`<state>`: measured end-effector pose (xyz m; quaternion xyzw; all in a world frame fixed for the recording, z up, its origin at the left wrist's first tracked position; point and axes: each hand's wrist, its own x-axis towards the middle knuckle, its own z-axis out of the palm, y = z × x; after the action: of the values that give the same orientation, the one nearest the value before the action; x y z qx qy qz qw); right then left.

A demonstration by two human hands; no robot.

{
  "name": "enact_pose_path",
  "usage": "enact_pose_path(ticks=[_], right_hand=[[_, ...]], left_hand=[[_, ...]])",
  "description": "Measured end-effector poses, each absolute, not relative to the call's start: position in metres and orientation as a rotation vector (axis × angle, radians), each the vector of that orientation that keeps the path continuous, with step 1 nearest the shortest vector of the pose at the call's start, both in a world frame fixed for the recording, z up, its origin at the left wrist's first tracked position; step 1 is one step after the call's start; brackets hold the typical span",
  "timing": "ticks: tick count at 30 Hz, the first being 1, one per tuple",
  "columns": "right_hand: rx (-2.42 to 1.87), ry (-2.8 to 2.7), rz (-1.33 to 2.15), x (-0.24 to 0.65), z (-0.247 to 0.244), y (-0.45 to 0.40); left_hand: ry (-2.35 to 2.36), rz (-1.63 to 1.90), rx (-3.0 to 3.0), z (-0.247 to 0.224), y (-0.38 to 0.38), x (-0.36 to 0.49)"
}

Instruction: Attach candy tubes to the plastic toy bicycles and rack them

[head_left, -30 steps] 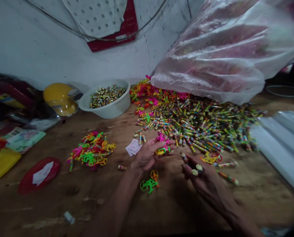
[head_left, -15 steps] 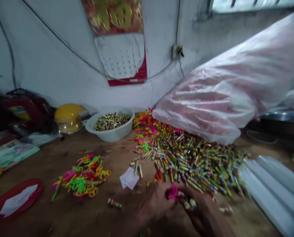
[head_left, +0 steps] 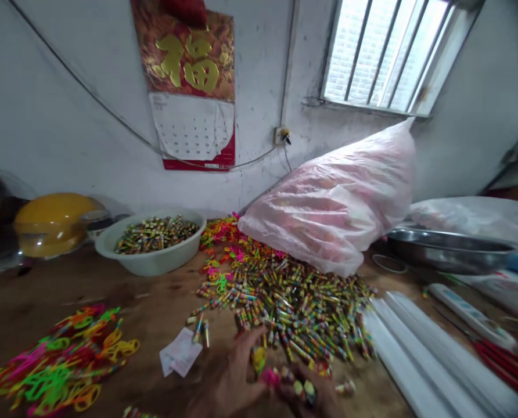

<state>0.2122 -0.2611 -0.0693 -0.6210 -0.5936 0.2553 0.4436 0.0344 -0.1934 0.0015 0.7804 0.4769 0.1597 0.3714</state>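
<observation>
My left hand [head_left: 235, 377] is at the bottom centre, slightly blurred, its thumb and forefinger apart. A yellow plastic piece [head_left: 258, 359] shows at its fingers, and a bright pink plastic piece [head_left: 270, 378] lies between my two hands. To the right, my right hand [head_left: 322, 392] is closed around several small patterned tubes [head_left: 298, 388], their pale round ends showing. Just beyond both hands spreads a large heap of similar tubes [head_left: 302, 307]. One more tube [head_left: 345, 388] is beside my right hand.
Colourful plastic pieces [head_left: 63, 363] lie at the left. White papers [head_left: 180, 352] and two upright tubes are nearer the middle. Behind are a white basin [head_left: 154, 266] of tubes, a yellow helmet [head_left: 54, 217] and a bulging plastic bag [head_left: 337, 203]. White strips [head_left: 433, 348], a metal basin [head_left: 450, 249] and a power strip [head_left: 470, 313] are rightward.
The view has swung right and up, showing more of the window and right side. My left hand has moved away from my right, its fingers parting. The tubes stay in my right hand.
</observation>
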Motion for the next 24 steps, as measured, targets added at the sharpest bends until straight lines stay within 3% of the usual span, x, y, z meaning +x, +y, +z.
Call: enact_pose_path(ticks=[4,7,11,24], right_hand=[[-1.614,-0.891,0.928,0.191,-0.059,-0.276],[-1.446,-0.834,0.986,0.174,-0.05,-0.278],[-1.418,-1.016,0.946,0.169,-0.045,-0.281],[-1.449,-1.53,0.667,0.212,-0.053,-0.287]], left_hand=[[1.12,0.574,1.32,-0.009,-0.205,0.043],[0.933,0.719,1.024,-0.022,-0.222,0.051],[0.922,0.808,0.905,-0.027,-0.231,0.053],[0.763,0.522,0.687,-0.034,-0.227,0.045]])
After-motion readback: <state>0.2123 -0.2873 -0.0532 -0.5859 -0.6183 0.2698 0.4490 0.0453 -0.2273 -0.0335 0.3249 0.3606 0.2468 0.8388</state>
